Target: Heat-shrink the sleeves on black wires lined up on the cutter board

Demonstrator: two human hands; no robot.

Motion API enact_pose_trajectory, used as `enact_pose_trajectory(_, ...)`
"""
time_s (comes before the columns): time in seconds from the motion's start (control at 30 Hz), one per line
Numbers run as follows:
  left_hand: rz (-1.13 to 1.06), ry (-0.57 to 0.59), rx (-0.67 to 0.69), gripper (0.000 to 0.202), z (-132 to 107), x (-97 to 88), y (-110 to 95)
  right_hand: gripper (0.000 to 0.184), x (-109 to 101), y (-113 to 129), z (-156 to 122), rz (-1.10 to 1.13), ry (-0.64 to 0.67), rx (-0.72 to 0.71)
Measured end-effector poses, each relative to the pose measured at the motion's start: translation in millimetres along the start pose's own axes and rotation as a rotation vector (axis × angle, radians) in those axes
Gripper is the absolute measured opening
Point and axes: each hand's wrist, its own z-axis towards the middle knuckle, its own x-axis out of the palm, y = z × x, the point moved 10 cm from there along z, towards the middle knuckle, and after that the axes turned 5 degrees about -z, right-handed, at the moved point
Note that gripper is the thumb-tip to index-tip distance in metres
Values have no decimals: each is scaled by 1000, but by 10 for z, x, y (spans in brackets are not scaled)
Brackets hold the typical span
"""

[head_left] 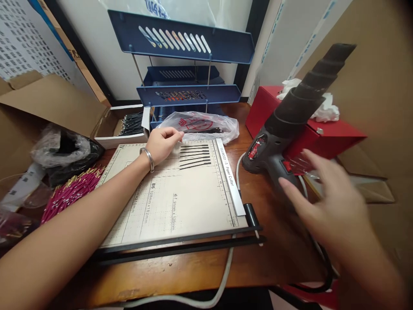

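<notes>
My left hand [164,148], with a silver bangle at the wrist, rests on the far part of a cream paper cutter [200,202]. Its thumb and forefinger are closed together; whatever they may hold is too small to make out. Just right of those fingertips, several thin black strips [195,156] lie in a row on the board, each with a thicker right end. A dark heat gun [290,116] stands tilted to the right of the cutter, nozzle upward. Beside its handle is my right hand [332,198], slightly blurred, thumb and fingers apart, holding nothing.
A red box [332,142] with crumpled tissue stands behind the heat gun. Blue tiered trays [190,94] and a clear plastic bag [226,127] are at the back. Magenta gold-tipped pieces [71,193] lie left of the cutter. A pale cable [226,275] crosses the table's front edge.
</notes>
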Motion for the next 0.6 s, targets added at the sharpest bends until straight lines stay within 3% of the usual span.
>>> enact_pose_trajectory(0.2, -18, 21, -11, 33, -1, 33, 13, 64, 374, 62, 32, -95, 110, -47)
enact_pose_trajectory(0.43, -7, 42, -14, 34, -14, 83, -3, 63, 331, 167, 39, -68, 128, -22)
enact_pose_trajectory(0.53, -7, 60, -7, 35, -21, 104, -5, 62, 119, 296, 143, 231, -36, 85)
enact_pose_trajectory(0.6, -12, 96, 2, 31, -26, 127, -13, 61, 170, 354, 278, 689, -23, 240)
